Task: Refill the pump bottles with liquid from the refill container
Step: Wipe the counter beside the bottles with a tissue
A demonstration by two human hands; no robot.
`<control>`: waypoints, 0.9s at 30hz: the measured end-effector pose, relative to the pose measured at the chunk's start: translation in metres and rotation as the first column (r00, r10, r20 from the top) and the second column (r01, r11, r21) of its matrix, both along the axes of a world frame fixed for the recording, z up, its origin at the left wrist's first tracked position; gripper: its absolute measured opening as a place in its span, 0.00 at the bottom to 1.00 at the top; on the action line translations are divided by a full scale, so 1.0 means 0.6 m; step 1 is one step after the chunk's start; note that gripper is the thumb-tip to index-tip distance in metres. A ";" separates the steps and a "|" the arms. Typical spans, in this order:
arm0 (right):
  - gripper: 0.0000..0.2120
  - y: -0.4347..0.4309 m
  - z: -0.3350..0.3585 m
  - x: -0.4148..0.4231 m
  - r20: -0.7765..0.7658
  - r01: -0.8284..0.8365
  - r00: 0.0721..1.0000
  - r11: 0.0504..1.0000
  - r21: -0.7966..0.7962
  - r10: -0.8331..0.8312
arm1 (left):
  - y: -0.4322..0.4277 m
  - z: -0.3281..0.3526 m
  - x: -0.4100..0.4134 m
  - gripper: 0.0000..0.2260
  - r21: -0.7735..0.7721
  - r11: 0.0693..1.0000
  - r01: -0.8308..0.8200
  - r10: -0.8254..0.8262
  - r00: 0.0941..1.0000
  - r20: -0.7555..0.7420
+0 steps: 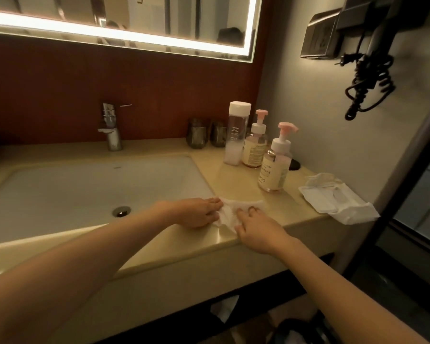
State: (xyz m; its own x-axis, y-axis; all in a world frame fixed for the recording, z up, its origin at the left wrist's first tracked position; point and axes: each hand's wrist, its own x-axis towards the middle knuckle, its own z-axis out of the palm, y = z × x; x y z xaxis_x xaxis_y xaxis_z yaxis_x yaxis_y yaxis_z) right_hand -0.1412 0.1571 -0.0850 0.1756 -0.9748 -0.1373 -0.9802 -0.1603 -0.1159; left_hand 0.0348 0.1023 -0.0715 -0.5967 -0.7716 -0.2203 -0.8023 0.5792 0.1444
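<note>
Two pump bottles with pink pumps stand on the beige counter right of the sink: one nearer, one behind it. Beside the rear one stands a tall clear refill container with a white cap and a little white liquid at its bottom. A crumpled white tissue lies on the counter near the front edge. My left hand holds its left side, fingers pinching the paper. My right hand presses and pinches its right part. Both hands are well in front of the bottles.
A white sink basin with a drain fills the left, with a chrome faucet behind it. Two dark tumblers stand by the back wall. A white wipes packet lies at the counter's right end. A hair dryer with coiled cord hangs on the right wall.
</note>
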 end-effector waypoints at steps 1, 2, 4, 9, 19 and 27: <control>0.25 0.012 0.000 0.007 0.005 -0.011 1.000 1.000 0.006 0.011 | 0.022 0.000 0.009 0.24 -0.007 1.000 0.000 0.000 1.000 -0.001; 0.25 0.015 -0.003 0.009 0.008 -0.014 1.000 1.000 0.012 0.014 | 0.032 -0.001 0.013 0.24 -0.012 1.000 0.008 -0.008 1.000 0.005; 0.25 0.028 -0.003 0.026 0.011 -0.035 0.999 0.999 0.009 0.035 | 0.068 -0.003 0.041 0.25 -0.033 0.999 -0.019 0.020 1.000 0.022; 0.25 0.044 -0.006 0.110 0.050 -0.166 0.985 0.986 0.002 0.166 | 0.147 -0.010 0.140 0.26 -0.089 0.974 -0.211 0.214 0.977 0.027; 0.26 0.094 -0.013 0.428 0.089 -0.554 0.829 0.833 -0.009 0.552 | 0.316 -0.027 0.435 0.27 -0.085 0.786 -0.612 0.612 0.790 -0.030; 0.27 0.116 -0.009 0.626 0.062 -0.699 0.713 0.715 0.001 0.698 | 0.387 -0.026 0.597 0.27 -0.081 0.630 -0.773 0.771 0.634 -0.063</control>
State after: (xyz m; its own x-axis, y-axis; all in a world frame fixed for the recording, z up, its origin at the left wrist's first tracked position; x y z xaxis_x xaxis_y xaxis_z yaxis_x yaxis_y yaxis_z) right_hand 0.2345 0.2265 -0.0903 0.8131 -0.5682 -0.1267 -0.5822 -0.7936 -0.1767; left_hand 0.3933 0.3346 -0.0871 0.2228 -0.9676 -0.1189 -0.9598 -0.2391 0.1473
